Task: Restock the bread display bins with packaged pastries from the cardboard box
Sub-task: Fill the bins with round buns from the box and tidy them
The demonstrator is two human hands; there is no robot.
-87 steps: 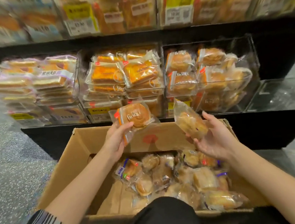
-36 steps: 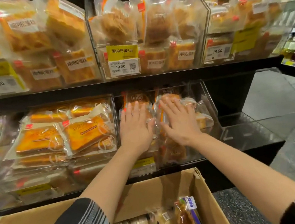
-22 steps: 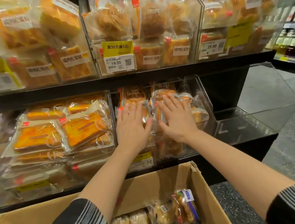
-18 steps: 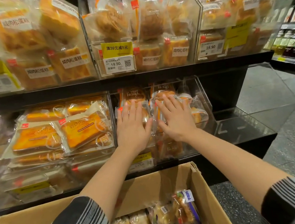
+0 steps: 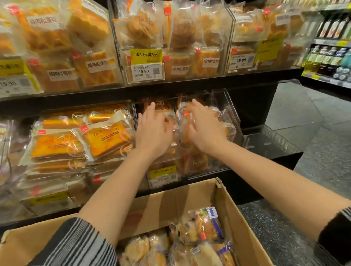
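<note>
I have both hands inside the clear acrylic bin (image 5: pixel 231 115) on the lower shelf. My left hand (image 5: pixel 152 132) lies palm down, fingers spread and slightly curled, pressing on the crinkly film of a round brown bun pack (image 5: pixel 158 108) just beyond its fingertips; it grips nothing that I can see. My right hand (image 5: pixel 205 128) sits just beside it, fingers loosely fanned, resting on another glossy wrapped bun (image 5: pixel 183 119) that stands between the two hands; whether the thumb pinches the wrapper I cannot tell. Motion blur softens both sets of fingers. Left of my left hand, the neighbouring bin holds flat rectangular orange cake packs (image 5: pixel 105 139) stacked in layers. Above both hands, beyond the black shelf edge, stiff upright bags of flaky pastry (image 5: pixel 142 27) fill another clear bin with a yellow price tag (image 5: pixel 146 55). Below my forearms, near my striped sleeves, the corrugated cardboard box (image 5: pixel 230 210) stands open, with small packaged pastries (image 5: pixel 200 228) heaped in shiny wrappers at its bottom.
</note>
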